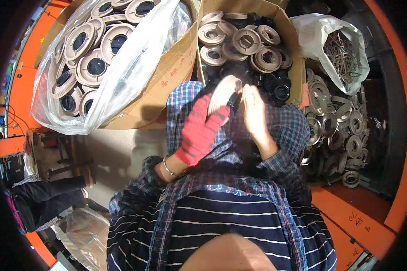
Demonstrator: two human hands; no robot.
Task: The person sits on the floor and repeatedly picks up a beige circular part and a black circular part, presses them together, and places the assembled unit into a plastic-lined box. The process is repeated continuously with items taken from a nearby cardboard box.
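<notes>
My left hand [200, 132], in a red and black glove, is closed round the edge of a beige flanged plastic disc [224, 93] held upright on edge above my lap. A black cylindrical part [233, 100] sticks out from the disc's middle on its right side. My right hand [254, 109] is bare, with its fingers stretched out straight and its palm turned toward the black part. Whether the palm touches that part I cannot tell. Just beyond my hands stands a cardboard box [298, 54] with beige flanged rings [246, 41] over black cylindrical parts [282, 92].
At the left, a plastic-lined carton [156, 90] holds several beige discs with black centres [96, 66]. A white sack [309, 27] of thin scrap strips [340, 56] sits at the right, above heaped grey-brown rings [355, 147]. Another person's legs [54, 201] show at the lower left.
</notes>
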